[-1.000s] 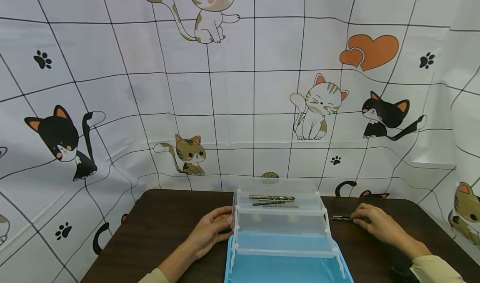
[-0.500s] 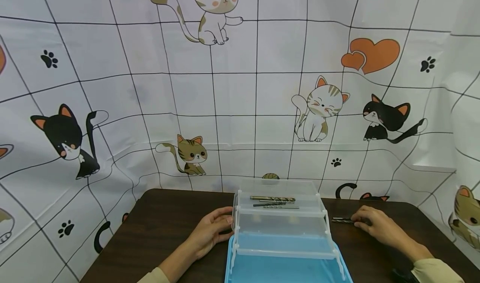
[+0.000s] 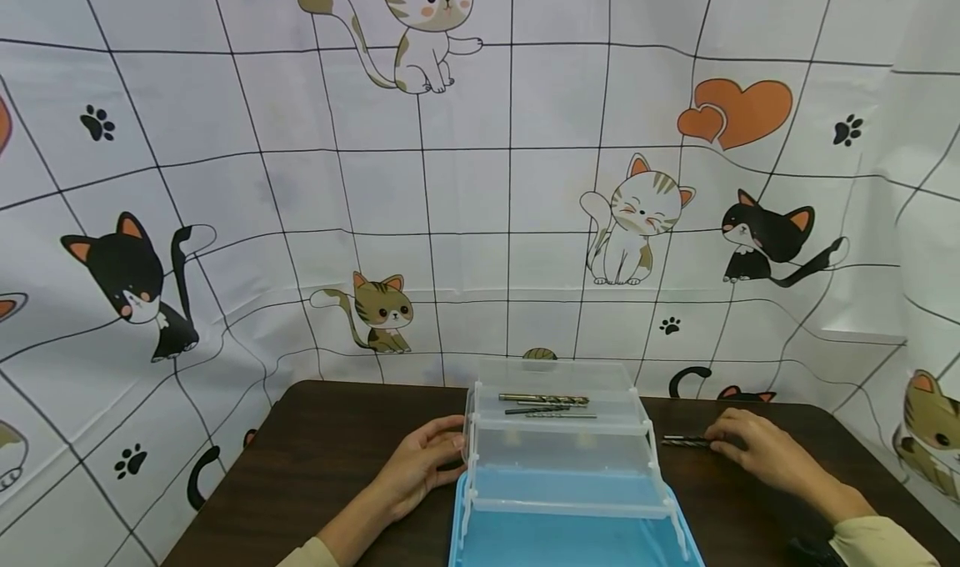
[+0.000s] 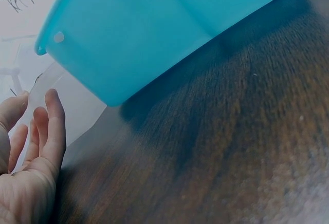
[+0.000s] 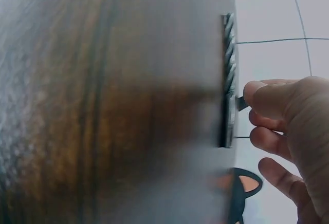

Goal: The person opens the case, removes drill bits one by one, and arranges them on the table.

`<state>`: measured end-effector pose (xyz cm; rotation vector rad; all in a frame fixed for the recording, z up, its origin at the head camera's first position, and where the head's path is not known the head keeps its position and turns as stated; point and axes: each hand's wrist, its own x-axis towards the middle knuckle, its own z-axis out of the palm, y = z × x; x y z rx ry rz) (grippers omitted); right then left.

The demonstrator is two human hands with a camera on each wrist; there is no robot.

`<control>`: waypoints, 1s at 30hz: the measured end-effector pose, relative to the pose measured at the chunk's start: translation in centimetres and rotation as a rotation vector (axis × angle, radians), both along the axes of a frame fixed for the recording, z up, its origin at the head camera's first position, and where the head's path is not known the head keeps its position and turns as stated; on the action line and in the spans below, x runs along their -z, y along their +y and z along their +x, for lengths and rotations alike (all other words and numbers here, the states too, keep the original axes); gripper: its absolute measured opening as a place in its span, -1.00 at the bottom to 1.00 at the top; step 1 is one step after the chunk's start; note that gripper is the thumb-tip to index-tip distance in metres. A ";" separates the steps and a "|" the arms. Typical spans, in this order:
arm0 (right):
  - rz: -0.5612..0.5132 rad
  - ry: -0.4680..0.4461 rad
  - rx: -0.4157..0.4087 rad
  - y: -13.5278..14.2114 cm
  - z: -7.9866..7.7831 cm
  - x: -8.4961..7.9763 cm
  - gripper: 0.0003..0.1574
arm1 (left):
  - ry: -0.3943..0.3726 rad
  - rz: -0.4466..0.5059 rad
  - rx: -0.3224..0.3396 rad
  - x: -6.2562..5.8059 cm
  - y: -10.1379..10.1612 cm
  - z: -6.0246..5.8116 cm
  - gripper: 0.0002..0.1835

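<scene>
Rightmost of 2 hands (image 3: 761, 452) shifted beside drill bit (image 3: 684, 441).

left grip (image 3: 420, 467) at clear tray (image 3: 615, 423), right grip (image 3: 759, 450) at drill bits (image 3: 684, 442)

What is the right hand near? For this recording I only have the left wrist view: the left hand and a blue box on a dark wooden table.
Observer: In the head view, the right hand is close by a drill bit lying on the table; whether they touch I can't tell.
Operator: I see only the outside of the box. Anything in it?
Observer: Yes, several more bits lie in the top clear tray.
</scene>
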<state>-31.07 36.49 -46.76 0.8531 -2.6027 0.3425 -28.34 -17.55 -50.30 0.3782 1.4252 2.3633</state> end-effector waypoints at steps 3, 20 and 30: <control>-0.027 0.021 -0.051 -0.4 0.0 -0.9 -0.71 | 0.002 -0.004 -0.005 -0.1 -0.1 0.0 -0.48; -0.107 -0.011 -0.250 -4.8 0.9 -6.0 -0.62 | -0.007 0.005 -0.013 -0.1 -0.2 0.2 -0.49; -0.163 -0.070 -0.311 -7.2 1.5 -8.3 -0.56 | 0.003 0.008 0.003 -0.1 0.0 0.1 -0.49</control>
